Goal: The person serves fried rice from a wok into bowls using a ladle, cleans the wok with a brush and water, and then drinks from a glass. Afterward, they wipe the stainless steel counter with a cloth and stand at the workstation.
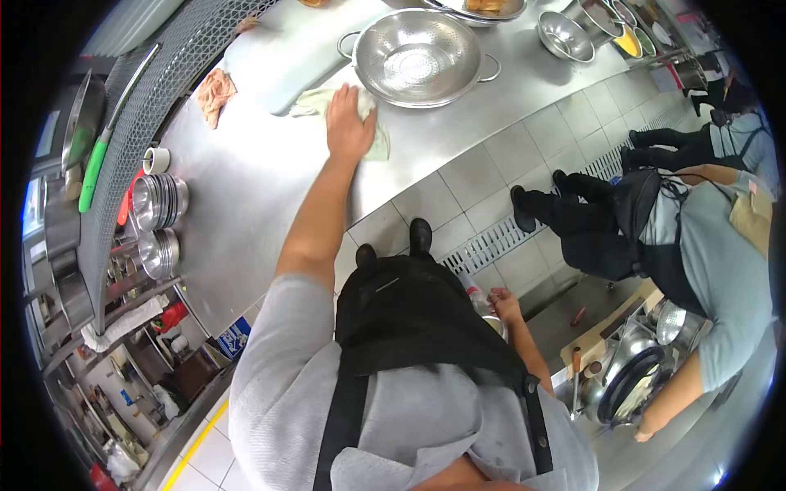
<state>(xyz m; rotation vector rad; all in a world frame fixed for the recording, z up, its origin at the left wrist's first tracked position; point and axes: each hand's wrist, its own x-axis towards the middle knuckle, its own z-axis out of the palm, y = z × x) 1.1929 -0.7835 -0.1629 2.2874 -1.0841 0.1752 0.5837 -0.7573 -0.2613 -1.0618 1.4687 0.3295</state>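
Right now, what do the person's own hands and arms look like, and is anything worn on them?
The left hand and right hand are gloveless, with no watch visible. Short, light grey sleeves end near the elbows, and a black apron with dark shoulder straps covers the front.

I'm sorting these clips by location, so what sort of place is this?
Most likely a commercial kitchen: a large colander and stacked metal bowls sit on a long steel counter, and a slotted drain runs along the tiled floor.
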